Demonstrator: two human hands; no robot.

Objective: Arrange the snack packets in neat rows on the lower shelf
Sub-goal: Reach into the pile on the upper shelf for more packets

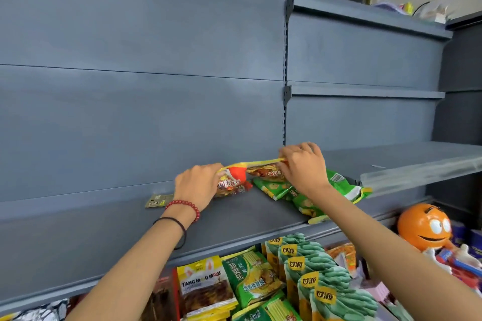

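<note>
Red-and-yellow snack packets (236,180) stand on edge on the grey shelf (234,219) against its back panel. My left hand (197,185) grips their left end. My right hand (302,164) pinches the yellow top edge of the right packet. Several green snack packets (276,186) lie flat and fanned out under and to the right of my right hand, one reaching the shelf's front edge.
A small olive packet (156,200) lies at the back, left of my left wrist. Below the shelf, packed rows of yellow and green snack bags (260,284) stand. An orange character figure (423,227) sits at the right. Bare shelves (407,159) run to the right.
</note>
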